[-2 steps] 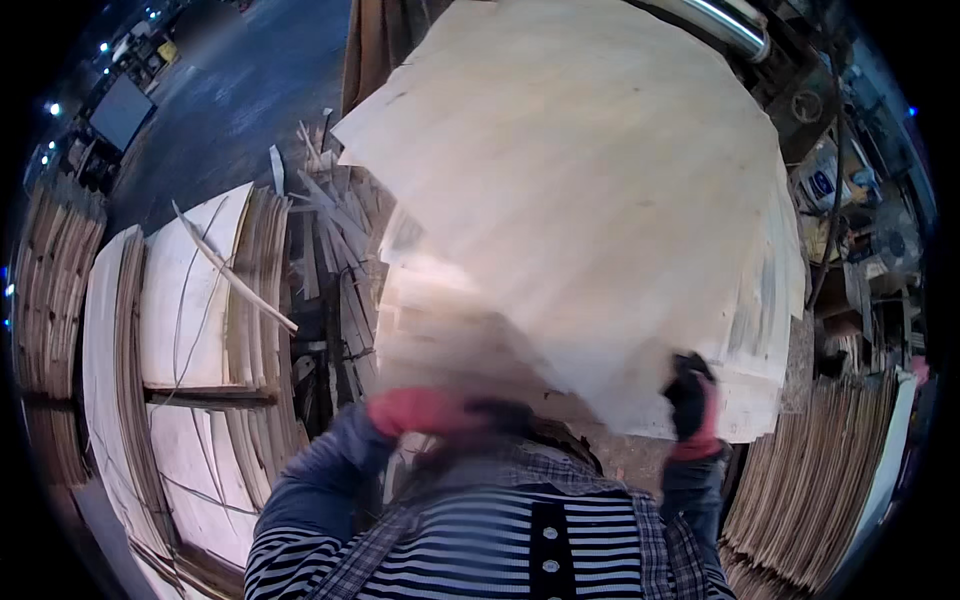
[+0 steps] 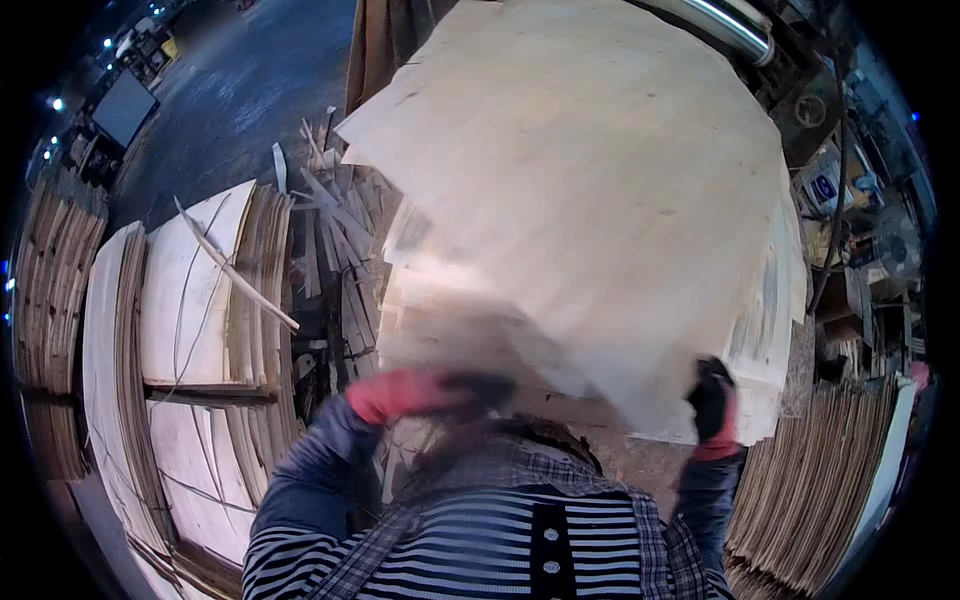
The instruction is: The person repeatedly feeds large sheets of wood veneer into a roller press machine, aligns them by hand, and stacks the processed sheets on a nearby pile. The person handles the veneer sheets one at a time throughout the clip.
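A large pale wood veneer sheet (image 2: 600, 190) lies askew over a stack of veneer sheets (image 2: 430, 320) in front of me; its near part is blurred. My right hand (image 2: 714, 408), in a red and black glove, is closed at the sheet's near right edge, fingers bent over the wood. At the near left of the stack is my left hand (image 2: 425, 393), in a matching glove. Its black fingers are smeared by motion, so I cannot make out whether they touch the wood.
Upright bundles of veneer (image 2: 195, 310) stand at my left, with a loose strip (image 2: 235, 265) across them. Wood scraps (image 2: 340, 215) litter the floor beside the stack. Another veneer bundle (image 2: 815, 480) is at my right. A shiny metal roller (image 2: 725, 25) lies beyond the stack.
My right hand has shifted right along with the near part of the sheet. My left hand has moved slightly left.
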A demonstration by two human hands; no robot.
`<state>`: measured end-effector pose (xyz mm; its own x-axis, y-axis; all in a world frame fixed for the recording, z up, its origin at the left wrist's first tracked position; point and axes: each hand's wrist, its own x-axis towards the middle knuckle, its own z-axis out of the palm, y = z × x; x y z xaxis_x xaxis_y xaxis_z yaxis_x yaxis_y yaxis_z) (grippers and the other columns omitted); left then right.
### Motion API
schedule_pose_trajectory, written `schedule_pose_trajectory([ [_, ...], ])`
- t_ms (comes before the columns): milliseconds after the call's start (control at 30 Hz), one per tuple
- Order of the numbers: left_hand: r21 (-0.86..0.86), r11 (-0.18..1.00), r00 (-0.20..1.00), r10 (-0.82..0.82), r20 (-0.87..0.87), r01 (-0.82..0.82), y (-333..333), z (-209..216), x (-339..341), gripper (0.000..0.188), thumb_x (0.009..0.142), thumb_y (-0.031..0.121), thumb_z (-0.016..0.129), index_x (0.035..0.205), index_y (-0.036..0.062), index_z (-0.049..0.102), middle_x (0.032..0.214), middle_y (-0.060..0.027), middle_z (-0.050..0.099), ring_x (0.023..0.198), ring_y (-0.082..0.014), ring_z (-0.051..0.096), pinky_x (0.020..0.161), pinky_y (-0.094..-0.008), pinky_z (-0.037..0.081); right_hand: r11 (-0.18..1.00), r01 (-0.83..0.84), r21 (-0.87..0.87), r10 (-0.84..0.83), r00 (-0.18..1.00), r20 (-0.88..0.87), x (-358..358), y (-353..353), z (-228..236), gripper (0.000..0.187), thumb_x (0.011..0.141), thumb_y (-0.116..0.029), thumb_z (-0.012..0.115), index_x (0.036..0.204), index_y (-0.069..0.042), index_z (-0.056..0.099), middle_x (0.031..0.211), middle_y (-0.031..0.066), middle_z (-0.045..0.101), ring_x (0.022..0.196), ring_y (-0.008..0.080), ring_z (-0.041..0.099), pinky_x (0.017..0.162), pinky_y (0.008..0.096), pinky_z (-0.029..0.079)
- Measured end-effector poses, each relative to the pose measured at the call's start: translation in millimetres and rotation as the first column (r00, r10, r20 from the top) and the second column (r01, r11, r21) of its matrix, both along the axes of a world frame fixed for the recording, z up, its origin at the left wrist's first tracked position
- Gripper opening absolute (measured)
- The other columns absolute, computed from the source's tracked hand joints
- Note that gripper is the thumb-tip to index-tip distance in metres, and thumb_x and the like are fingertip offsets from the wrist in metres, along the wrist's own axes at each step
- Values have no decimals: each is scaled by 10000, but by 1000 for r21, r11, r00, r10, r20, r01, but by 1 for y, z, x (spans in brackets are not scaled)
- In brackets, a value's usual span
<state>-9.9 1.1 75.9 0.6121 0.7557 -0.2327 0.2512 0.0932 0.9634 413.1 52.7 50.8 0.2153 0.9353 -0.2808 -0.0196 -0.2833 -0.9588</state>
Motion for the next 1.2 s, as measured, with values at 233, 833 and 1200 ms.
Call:
schedule_pose_trajectory([
  [233, 780, 419, 468, 864, -185, -465, 147, -22, -131, 503, 791, 268, 608, 1202, 30, 442, 1114, -171, 530, 1058, -263, 496, 904, -321, 381, 998, 54, -46, -57, 996, -68, 158, 53, -30, 337, 872, -323, 469, 1083, -69, 538, 969, 59, 587, 835, 181, 565, 731, 284, 467],
  [833, 717, 576, 106, 802, -587, -393, 159, -54, -134, 441, 774, 388, 551, 1022, 22, 541, 922, -183, 598, 866, -337, 563, 747, -411, 452, 926, 371, -67, -155, 538, 829, 251, 85, -45, 522, 749, -241, 615, 1225, -94, 460, 1069, 185, 572, 933, 302, 578, 777, 376, 453],
  [1200, 663, 613, 171, 777, -607, -430, 119, -70, -113, 452, 780, 368, 564, 1045, 3, 539, 980, -202, 582, 942, -331, 545, 809, -392, 438, 971, 237, -34, -59, 374, 925, 285, 161, -59, 534, 720, -332, 641, 1174, -89, 498, 1057, 141, 584, 940, 295, 569, 767, 355, 462],
])
